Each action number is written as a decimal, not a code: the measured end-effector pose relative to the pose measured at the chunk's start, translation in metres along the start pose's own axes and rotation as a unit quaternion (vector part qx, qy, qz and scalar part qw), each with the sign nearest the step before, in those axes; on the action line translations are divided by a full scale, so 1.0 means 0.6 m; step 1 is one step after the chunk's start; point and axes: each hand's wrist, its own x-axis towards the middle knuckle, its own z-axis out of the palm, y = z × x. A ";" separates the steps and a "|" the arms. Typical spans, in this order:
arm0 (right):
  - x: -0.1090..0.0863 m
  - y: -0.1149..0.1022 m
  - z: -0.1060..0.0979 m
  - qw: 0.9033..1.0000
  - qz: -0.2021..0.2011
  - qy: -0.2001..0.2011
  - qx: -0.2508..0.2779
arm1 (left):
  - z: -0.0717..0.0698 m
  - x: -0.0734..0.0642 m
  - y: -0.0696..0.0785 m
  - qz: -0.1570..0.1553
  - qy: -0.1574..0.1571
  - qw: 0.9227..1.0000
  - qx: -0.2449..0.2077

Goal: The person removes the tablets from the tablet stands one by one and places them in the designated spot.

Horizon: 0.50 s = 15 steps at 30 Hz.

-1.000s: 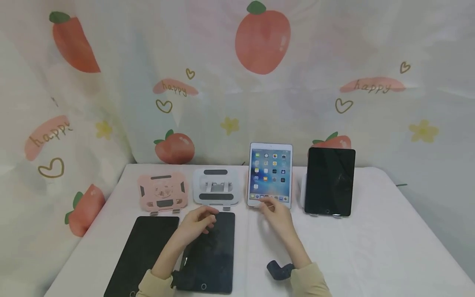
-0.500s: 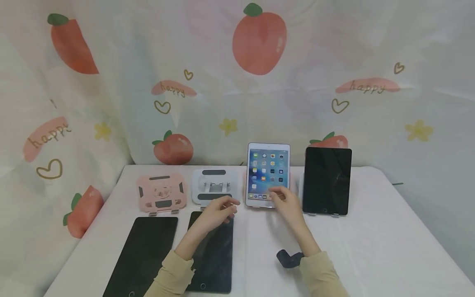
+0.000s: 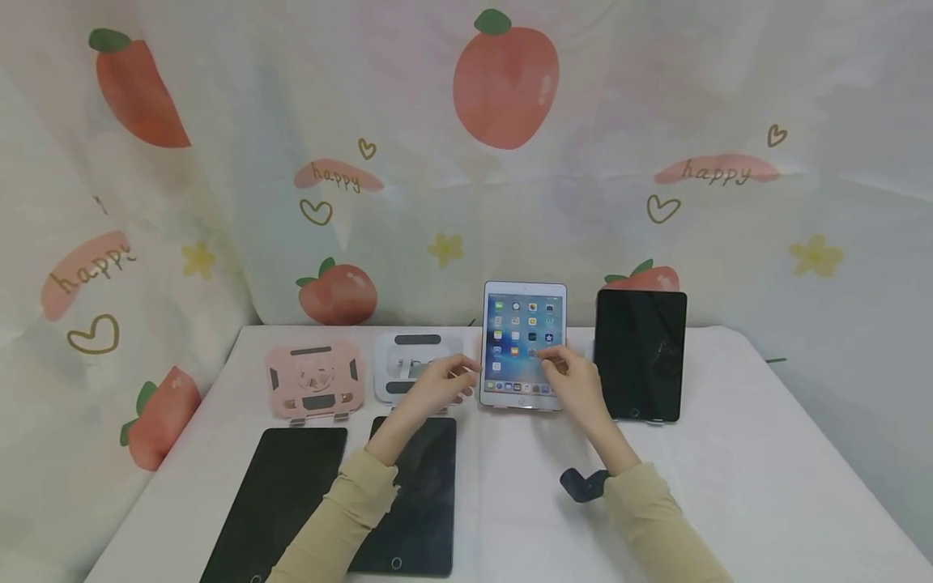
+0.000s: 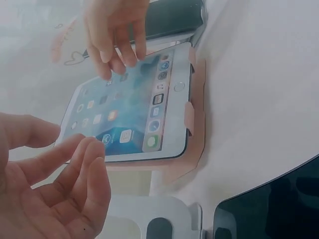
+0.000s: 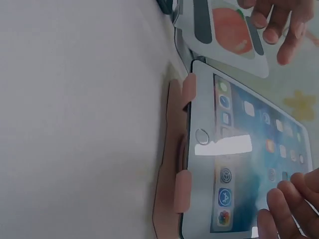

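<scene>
Lit white tablet between two loosely held hands

I have the white tablet point(image 3: 521, 328) at the back of the table, leaning on a pink stand point(image 4: 195, 144) whose clips catch its lower edge. Its screen shows rows of icons, and the right wrist view gives me a bright reflection near the home button. The right hand point(image 3: 576, 380) is at the screen's lower right, fingers loosely bent and holding nothing — whether a fingertip touches the glass, I cannot tell. The left hand point(image 3: 440, 385) is just beside the opposite edge, fingers slightly curled with nothing in them. Both wrists run into beige sleeves point(image 3: 335, 518).

To the right, near the white tablet, a black tablet point(image 3: 645, 352) stands propped with a dark screen. To the left I see a white stand point(image 3: 394, 368), partly behind the left hand, then a second pink stand point(image 3: 317, 379). Two more dark tablets point(image 3: 280, 486) lie flat in front of these.

The table point(image 3: 751, 486) wears a smooth white covering with a rounded far-right corner. A pale backdrop point(image 3: 612, 89) rises behind and along the left — printed with peaches, yellow flowers, outlined hearts and the word "happy".
</scene>
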 end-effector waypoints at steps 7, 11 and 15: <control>0.014 0.002 -0.013 1.000 -0.009 0.004 -0.013 | -0.004 0.023 0.011 -0.007 0.003 1.000 -0.024; 0.019 0.005 -0.020 1.000 -0.003 0.008 -0.018 | -0.005 0.035 0.013 -0.013 0.008 0.999 -0.029; 0.022 0.007 -0.024 1.000 -0.002 0.013 -0.020 | -0.004 0.048 0.015 -0.014 0.015 0.999 -0.030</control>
